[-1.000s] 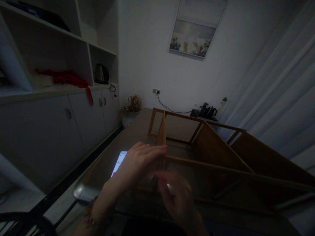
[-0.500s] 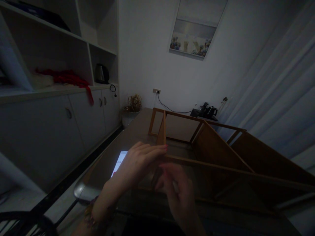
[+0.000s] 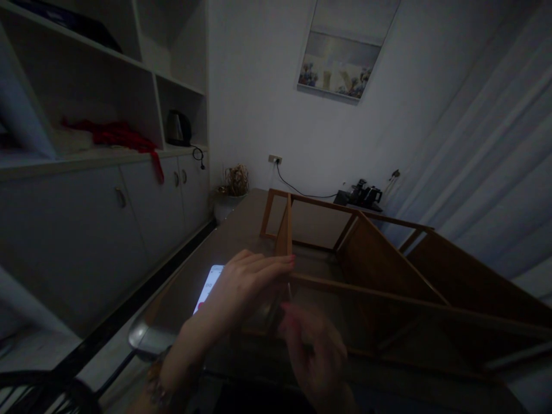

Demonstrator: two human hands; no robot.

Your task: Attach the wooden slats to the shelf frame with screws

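A brown wooden shelf unit lies on its side on a table. My left hand is laid over its near left corner, fingers together and bent down across the wood; the thumb is hidden. Just to the right and lower, my right hand is closed in a pinch. From its fingertips a thin, pale rod sticks up toward the corner under my left fingers; dim light and blur hide its kind. A lit phone lies beside my left wrist, partly covered by it.
White cabinets with open shelves stand on the left, holding a kettle and red cloth. A potted plant is past the table's far end. Black tea equipment sits at the back right, near curtains.
My right hand has drawn down and slightly right, away from the corner, and the thin rod now shows. My left hand and the shelf unit stay in place.
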